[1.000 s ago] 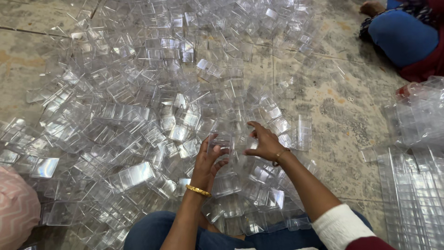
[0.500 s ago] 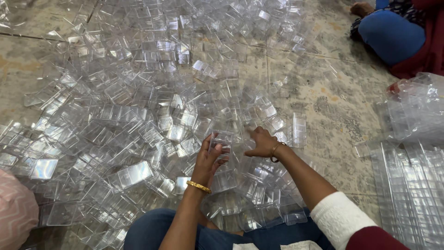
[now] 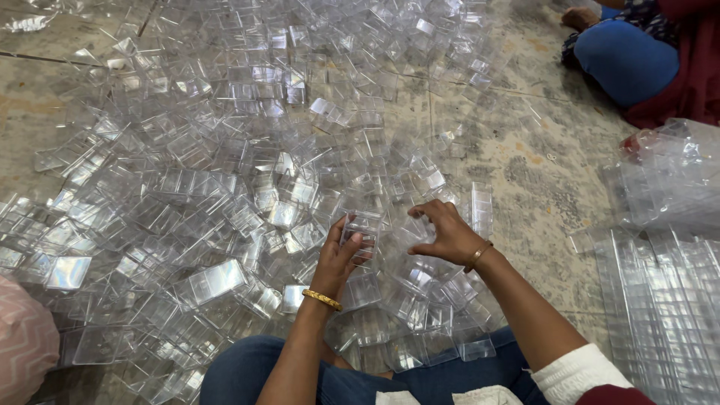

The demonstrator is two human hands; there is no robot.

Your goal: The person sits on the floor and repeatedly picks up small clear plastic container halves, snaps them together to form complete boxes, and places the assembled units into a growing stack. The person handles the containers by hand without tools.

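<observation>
My left hand [image 3: 337, 259], with a gold bangle at the wrist, grips a small clear plastic box [image 3: 361, 231] held upright just above the heap. My right hand [image 3: 444, 234] hovers beside that box with fingers curled and spread, touching nothing that I can make out. Under both hands lies a wide heap of clear plastic boxes [image 3: 225, 195], tumbled at all angles across the stone floor [image 3: 540, 180]. My blue-jeaned knees show at the bottom edge.
Long stacked rows of clear boxes [image 3: 660, 300] lie at the right, with a bundle in clear wrap [image 3: 667, 176] above them. Another person in blue and dark red [image 3: 637, 60] sits at top right. A pink patterned cloth [image 3: 22, 345] is at the lower left.
My left hand has lifted a clear box out of the heap and holds it higher. My right hand has moved slightly right and opened its fingers beside the box.
</observation>
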